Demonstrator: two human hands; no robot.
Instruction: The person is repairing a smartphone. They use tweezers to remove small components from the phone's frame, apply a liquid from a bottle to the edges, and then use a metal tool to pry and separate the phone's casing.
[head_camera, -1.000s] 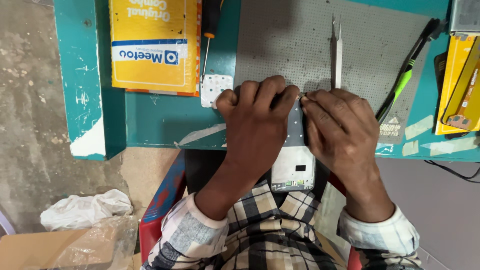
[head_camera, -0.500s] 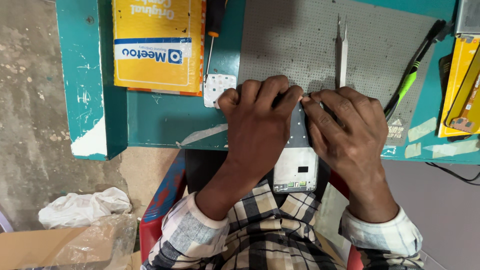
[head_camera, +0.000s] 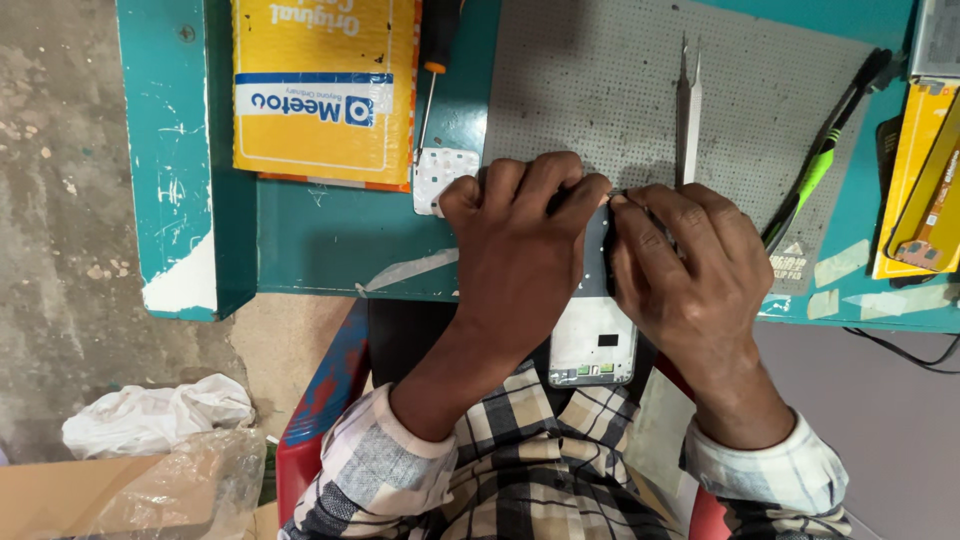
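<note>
The phone frame (head_camera: 592, 340) overhung the near edge of the teal desk (head_camera: 330, 250), both hands pinching its far end. The left hand (head_camera: 520, 235) curled tight over it; the right hand (head_camera: 680, 265) nipped something thin at the top edge, possibly a flex strip. A hard pull could have torn it, or tipped the frame off. At eleven o'clock lay a yellow padded envelope (head_camera: 322, 90) with a blue-and-white label band; at two o'clock, yellow packets (head_camera: 925, 160).

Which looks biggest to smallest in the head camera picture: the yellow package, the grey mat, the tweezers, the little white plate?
1. grey mat, partly hidden by the hands
2. yellow package
3. tweezers
4. little white plate, though tweezers and plate look close: long and thin versus short and wide.
</note>
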